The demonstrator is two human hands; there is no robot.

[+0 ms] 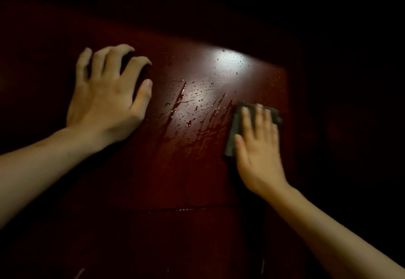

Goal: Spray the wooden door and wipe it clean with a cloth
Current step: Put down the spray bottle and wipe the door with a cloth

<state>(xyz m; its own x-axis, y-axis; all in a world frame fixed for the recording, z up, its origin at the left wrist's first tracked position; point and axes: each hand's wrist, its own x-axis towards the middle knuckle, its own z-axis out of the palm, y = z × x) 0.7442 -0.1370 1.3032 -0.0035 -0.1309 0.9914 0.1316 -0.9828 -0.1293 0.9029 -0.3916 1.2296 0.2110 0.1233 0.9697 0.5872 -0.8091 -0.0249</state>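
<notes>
Left hand (105,99) was pressed on the dark red wooden door (135,180), well left of the wet patch, palm down, fingers curled and spread, tips bearing on the wood; its grip held nothing, it only braced. Door filled nearly the whole view, dim all round, one bright reflection (228,61) near upper centre. Between the hands lay the spray droplets (197,103), fine beads up by the glare and longer runs and streaks lower down, slanting toward the lower left. A horizontal panel seam (175,209) crossed the door below the wet area, a few beads glinting along it. Right hand (258,147) lay flat on a grey cloth (234,129), fingers extended and together, so the grip was open and pressing, not pinching; cloth was pinned between palm and door at the right edge of the wet zone, folded, its left edge and top corner showing past the fingers. Hand looked slightly blurred, likely mid-stroke. Judged step: wiping, spray seemingly done, no bottle in view. To do it well: keep the palm flat with even pressure, sweep leftward across the runs in overlapping passes, catch drips before they reach the seam, refold the cloth when soaked. Most of the wet patch was not yet wiped.
</notes>
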